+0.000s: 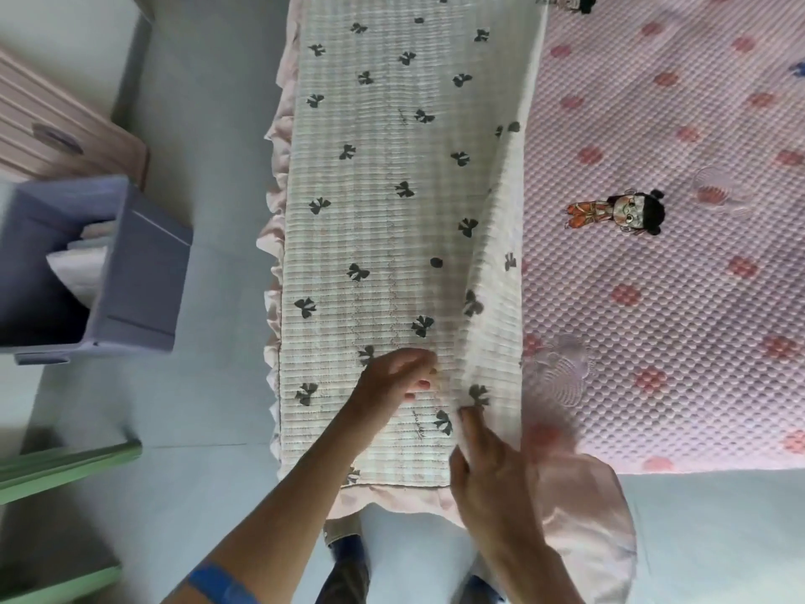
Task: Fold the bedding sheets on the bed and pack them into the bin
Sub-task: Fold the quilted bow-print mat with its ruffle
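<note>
I look down on the bed [679,263], its pink dimpled cover dotted with darker pink spots and printed with a cartoon figure [620,211]. Along the bed's left edge lies the bedding sheet [392,202], a cream quilted piece with dark bow prints and a pink ruffled border, folded into a long strip; its right side rises in a fold against the pink cover.

On the floor well left of the bed stands the bin [130,272], a lavender box with pale folded cloth inside it. Beyond the bin, further from the bed's foot, sits a piece of pink furniture [61,124]; green slats [65,468] show on the floor left of the bed's near corner.

Both my arms reach forward over the near end of the sheet. My left forearm carries a blue band [218,581]. My left hand [396,377] rests on the strip, fingers loosely curled against the quilted surface; I cannot tell whether it pinches any cloth. My right hand [492,477] lies on the raised fold near the bed's near edge, fingers stretched forward and fairly straight, fingertips touching the cloth beside a bow print, grasping nothing that I can see. Motion blur softens the ruffle beside it.
</note>
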`<state>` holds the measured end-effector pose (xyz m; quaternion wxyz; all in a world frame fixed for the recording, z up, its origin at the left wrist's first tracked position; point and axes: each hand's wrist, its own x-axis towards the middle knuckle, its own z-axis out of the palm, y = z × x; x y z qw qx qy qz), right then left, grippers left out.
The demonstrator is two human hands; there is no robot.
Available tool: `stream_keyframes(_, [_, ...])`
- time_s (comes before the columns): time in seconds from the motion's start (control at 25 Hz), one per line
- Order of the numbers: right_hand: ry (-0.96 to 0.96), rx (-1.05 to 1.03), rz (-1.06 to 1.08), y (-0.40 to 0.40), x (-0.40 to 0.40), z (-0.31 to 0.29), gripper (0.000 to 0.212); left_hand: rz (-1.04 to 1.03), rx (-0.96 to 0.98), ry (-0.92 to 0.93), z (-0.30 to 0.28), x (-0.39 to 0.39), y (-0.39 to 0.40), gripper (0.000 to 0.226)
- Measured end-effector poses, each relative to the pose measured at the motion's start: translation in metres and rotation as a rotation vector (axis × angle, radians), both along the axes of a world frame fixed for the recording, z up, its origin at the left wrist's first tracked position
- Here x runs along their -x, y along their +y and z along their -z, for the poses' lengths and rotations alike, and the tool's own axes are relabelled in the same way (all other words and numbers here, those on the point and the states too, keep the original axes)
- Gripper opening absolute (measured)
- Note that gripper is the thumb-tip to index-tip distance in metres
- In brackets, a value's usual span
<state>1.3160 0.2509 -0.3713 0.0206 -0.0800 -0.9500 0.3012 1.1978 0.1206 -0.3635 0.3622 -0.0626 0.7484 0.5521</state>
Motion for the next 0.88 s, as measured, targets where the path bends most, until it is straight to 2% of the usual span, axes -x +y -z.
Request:
stream_keyframes(0.08, [-0.042,-0.059,-0.100,-0.052,0.010,-0.007,0.058,-0.100,-0.087,-0.026,-0.010,0.010,0.002,0.034])
stream_keyframes(0.16, [-0.095,-0.098,-0.164,-0.087,0.016,-0.007,0.059,-0.301,0.047,0.007,-0.010,0.018,-0.012,0.024])
stream_keyframes(0.28, [-0.225,-0.230,-0.279,-0.126,0.019,-0.002,0.065,-0.464,0.226,-0.021,0.017,0.016,-0.062,0.028])
stream_keyframes(0.4, [-0.466,-0.183,-0.223,-0.152,0.002,0.046,0.088,-0.518,0.229,-0.097,0.040,0.007,-0.104,0.033])
stream_keyframes(0.44, [-0.556,-0.177,-0.216,-0.157,-0.007,0.068,0.089,-0.534,0.234,-0.111,0.046,0.007,-0.113,0.033])
stream_keyframes(0.52, [-0.770,-0.161,-0.312,-0.162,-0.031,0.092,0.072,-0.502,0.262,-0.112,0.057,0.009,-0.122,0.030])
stream_keyframes(0.56, [-0.870,-0.112,-0.378,-0.158,-0.036,0.084,0.065,-0.470,0.263,-0.096,0.063,0.011,-0.125,0.030])
stream_keyframes(0.6, [-0.757,-0.185,-0.368,-0.153,-0.037,0.078,0.062,-0.441,0.257,-0.085,0.068,0.013,-0.125,0.030])
stream_keyframes(0.64, [-0.718,-0.163,-0.378,-0.155,-0.025,0.062,0.057,-0.423,0.259,-0.071,0.070,0.015,-0.125,0.031])
stream_keyframes(0.76, [-0.602,-0.088,-0.143,-0.121,0.036,0.033,0.020,-0.401,0.227,-0.074,0.075,0.014,-0.132,0.029])
stream_keyframes(0.84, [-0.493,0.044,0.020,-0.111,0.075,0.020,0.017,-0.291,0.148,-0.038,0.071,0.008,-0.138,0.026])
stream_keyframes(0.88, [-0.444,0.162,0.048,-0.112,0.092,0.014,0.024,-0.178,0.146,0.038,0.067,0.004,-0.140,0.029])
